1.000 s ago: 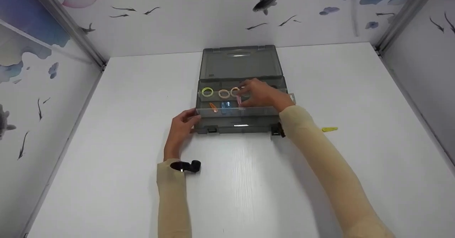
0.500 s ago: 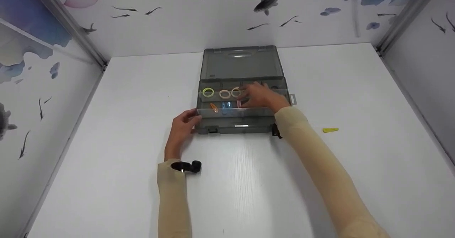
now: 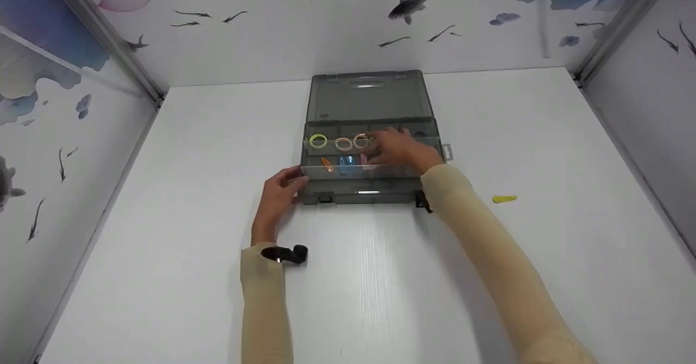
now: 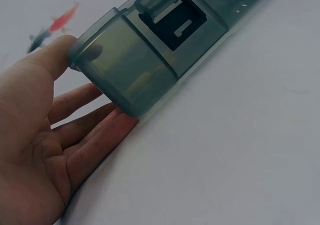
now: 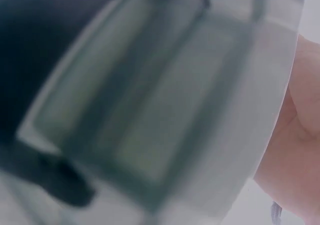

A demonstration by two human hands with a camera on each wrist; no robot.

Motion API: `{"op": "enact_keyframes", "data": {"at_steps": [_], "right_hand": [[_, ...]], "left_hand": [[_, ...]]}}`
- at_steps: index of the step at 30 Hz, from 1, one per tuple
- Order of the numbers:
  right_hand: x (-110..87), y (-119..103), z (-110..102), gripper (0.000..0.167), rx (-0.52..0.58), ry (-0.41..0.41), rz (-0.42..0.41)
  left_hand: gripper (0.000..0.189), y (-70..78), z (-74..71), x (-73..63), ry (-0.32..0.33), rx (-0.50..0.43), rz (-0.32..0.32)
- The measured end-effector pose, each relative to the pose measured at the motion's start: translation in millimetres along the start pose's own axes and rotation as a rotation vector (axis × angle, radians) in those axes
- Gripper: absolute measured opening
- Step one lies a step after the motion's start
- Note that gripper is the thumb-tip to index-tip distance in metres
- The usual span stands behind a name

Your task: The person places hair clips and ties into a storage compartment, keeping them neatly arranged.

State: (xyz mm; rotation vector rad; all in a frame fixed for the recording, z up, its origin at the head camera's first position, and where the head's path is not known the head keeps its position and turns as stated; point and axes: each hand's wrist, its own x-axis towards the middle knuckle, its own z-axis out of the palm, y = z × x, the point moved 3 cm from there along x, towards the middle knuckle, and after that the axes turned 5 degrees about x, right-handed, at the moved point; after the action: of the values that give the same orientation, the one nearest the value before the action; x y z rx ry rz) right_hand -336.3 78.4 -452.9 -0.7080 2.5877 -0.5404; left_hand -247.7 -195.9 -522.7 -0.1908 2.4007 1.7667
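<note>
A dark translucent organizer box [image 3: 375, 185] lies with its lid raised back. My left hand [image 3: 277, 192] holds its front left corner. In the left wrist view, the thumb lies on the top rim and the fingers are against the lower side. Above the box's clear-walled tray [image 3: 337, 172], my right hand [image 3: 399, 147] reaches down, its fingertips at a pink hair clip [image 3: 364, 160] in the front row. They seem to pinch it; the contact is partly hidden. Left of it lie blue hair clips [image 3: 346, 162] and an orange hair clip [image 3: 327, 164].
Behind the clips sit a yellow-green hair tie [image 3: 318, 141] and pale hair ties [image 3: 343, 144]. A yellow hair clip [image 3: 504, 199] lies on the white table [image 3: 348, 298] to the right. The lid [image 3: 370, 97] stands behind. The right wrist view is blurred.
My right hand has lowered the pink hair clip into the front row of the tray and shifted slightly. The left hand stays on the box corner.
</note>
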Motion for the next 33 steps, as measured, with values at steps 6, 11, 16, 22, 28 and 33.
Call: {"op": "enact_keyframes", "data": {"at_steps": [6,11,16,22,28,33], "right_hand": [[-2.0,1,1,0.046,0.027,-0.013,-0.014],[-14.6,2,-6,0.042,0.099,0.08,-0.068],[-36.8,6,-13,0.039,0.104,0.194,-0.131],[-76.3,22,-13,0.036,0.156,0.304,-0.179],[-120.6,50,-15,0.036,0.216,0.347,-0.143],[-150.6,82,-17,0.039,0.221,0.393,-0.076]], "left_hand": [[0.048,-0.2,2.0,-0.5,-0.004,0.002,0.001],[0.049,0.7,2.6,-0.8,-0.006,0.02,0.006],[0.049,0.6,1.4,-0.9,-0.001,0.022,-0.001],[0.051,-0.7,1.5,0.0,-0.009,0.025,-0.009],[0.05,-1.4,1.1,0.3,-0.001,0.025,0.007],[0.05,-1.4,0.9,0.3,-0.002,0.017,0.003]]}}
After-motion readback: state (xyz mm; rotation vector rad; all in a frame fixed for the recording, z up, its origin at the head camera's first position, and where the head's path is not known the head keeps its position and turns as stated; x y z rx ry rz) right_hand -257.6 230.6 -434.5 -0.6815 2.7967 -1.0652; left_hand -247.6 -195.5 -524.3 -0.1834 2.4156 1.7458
